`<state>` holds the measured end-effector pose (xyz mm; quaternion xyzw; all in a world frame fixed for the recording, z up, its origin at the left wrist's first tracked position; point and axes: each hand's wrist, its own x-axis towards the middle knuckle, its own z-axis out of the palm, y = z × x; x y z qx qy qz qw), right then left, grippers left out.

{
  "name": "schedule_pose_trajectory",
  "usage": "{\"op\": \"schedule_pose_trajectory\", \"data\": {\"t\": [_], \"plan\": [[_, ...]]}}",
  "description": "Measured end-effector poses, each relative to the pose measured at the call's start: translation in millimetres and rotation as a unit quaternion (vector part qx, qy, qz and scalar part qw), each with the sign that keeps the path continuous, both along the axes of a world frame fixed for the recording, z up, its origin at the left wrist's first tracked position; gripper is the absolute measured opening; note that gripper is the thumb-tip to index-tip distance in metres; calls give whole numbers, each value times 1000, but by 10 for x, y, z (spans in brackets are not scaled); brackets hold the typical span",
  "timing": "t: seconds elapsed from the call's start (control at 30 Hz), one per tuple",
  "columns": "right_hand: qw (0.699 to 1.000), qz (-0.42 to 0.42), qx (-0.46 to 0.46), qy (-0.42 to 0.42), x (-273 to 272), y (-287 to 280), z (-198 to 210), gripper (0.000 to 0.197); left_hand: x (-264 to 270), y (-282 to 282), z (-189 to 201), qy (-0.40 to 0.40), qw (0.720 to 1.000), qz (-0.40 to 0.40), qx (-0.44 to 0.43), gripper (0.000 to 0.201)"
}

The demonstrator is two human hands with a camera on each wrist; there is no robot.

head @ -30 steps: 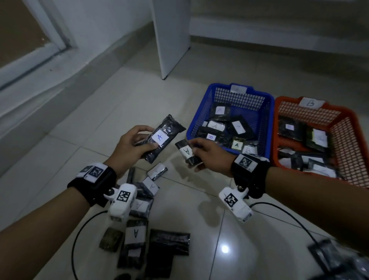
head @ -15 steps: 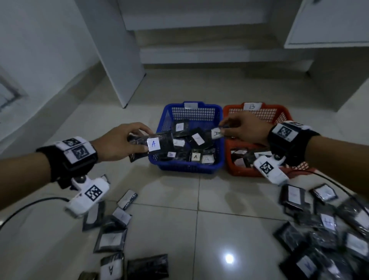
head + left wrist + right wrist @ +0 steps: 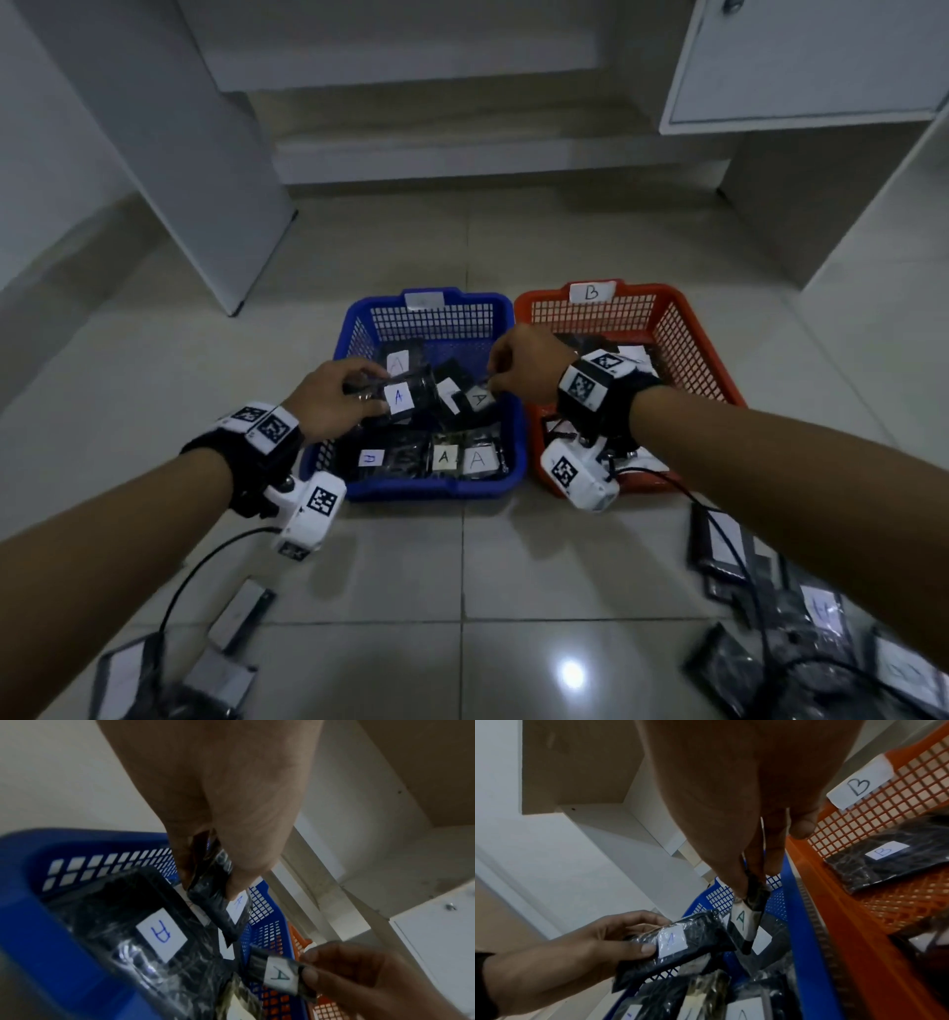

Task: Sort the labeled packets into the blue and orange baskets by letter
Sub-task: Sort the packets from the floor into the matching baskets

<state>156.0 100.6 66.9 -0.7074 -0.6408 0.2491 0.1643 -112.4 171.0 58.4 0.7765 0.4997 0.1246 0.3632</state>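
Your left hand grips a black A packet over the blue basket, frame centre. Your right hand pinches a smaller A packet by its top edge, just right of it, also above the blue basket. The orange basket, tagged B, touches the blue one's right side. Loose packets lie on the floor, lower left and lower right.

At frame centre the right hand pinches a small black packet labelled A above the blue basket. At lower left the left hand grips a larger packet. At right, the orange basket holds a B packet.
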Motion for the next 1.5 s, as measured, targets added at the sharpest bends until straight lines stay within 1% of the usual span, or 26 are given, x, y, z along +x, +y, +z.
{"op": "schedule_pose_trajectory", "data": {"t": [0.1,0.13,0.2,0.3,0.33,0.37,0.4,0.43,0.47,0.53,0.6,0.7,0.77,0.8,0.9,0.97,1.03,1.1,1.13,1.17,1.2,1.27,1.3,1.33,1.4,1.5], "plan": [[1000,13,-8,-27,-48,102,-145,7,18,76,-127,-55,996,53,-39,30],[999,18,-10,-36,-77,126,-180,9,10,107,-140,-60,995,63,-43,28],[998,25,-16,-56,-136,165,-233,13,-21,189,-151,-36,998,51,-26,20],[993,46,-45,-102,-224,201,-290,22,-58,262,-172,57,998,-16,29,17],[990,54,-48,-123,-244,206,-309,23,-53,268,-193,103,991,-42,74,18],[986,63,-45,-150,-256,211,-327,23,-40,267,-217,161,975,-73,136,22],[980,70,-36,-181,-259,210,-349,23,-22,261,-248,225,948,-105,201,28],[975,75,-27,-208,-260,203,-367,22,0,248,-271,263,925,-128,243,35],[970,81,-23,-228,-257,193,-381,22,15,242,-290,271,919,-137,251,41],[964,93,-29,-247,-253,170,-389,21,19,243,-297,245,935,-136,217,46],[963,105,-30,-247,-245,147,-365,21,13,259,-274,238,939,-139,207,46],[971,104,-5,-217,-225,125,-296,21,-26,251,-238,239,933,-159,219,45],[979,86,22,-184,-203,98,-228,22,-98,207,-197,223,940,-150,208,52],[983,77,37,-165,-194,78,-193,22,-138,175,-166,209,944,-148,210,53],[986,75,101,-107,-192,-60,-90,19,-315,30,-76,159,940,-154,258,36],[982,92,143,-82,-234,-202,-33,18,-498,-135,-4,124,936,-145,294,28],[974,125,179,-62,-312,-359,22,18,-709,-348,50,90,937,-146,305,23],[964,171,195,-50,-429,-517,69,18,-949,-586,52,61,950,-159,263,14],[960,197,194,-49,-502,-594,83,19,-1075,-694,34,60,960,-162,220,13],[955,222,192,-49,-580,-673,80,19,-1204,-796,6,76,969,-161,171,16],[949,247,191,-48,-664,-750,69,19,-1330,-873,-42,109,974,-157,119,17],[940,291,173,-41,-837,-913,4,20,-1566,-998,-194,200,967,-152,39,19],[939,309,145,-36,-925,-1000,-42,22,-1674,-1053,-295,240,959,-150,18,21],[938,327,109,-32,-1010,-1090,-95,23,-1764,-1104,-395,260,955,-144,6,24],[928,368,43,-39,-1152,-1250,-222,27,-1889,-1167,-570,250,963,-106,3,25],[908,414,-25,-58,-1308,-1354,-419,31,-1951,-1219,-735,172,985,-30,-9,29]]}}
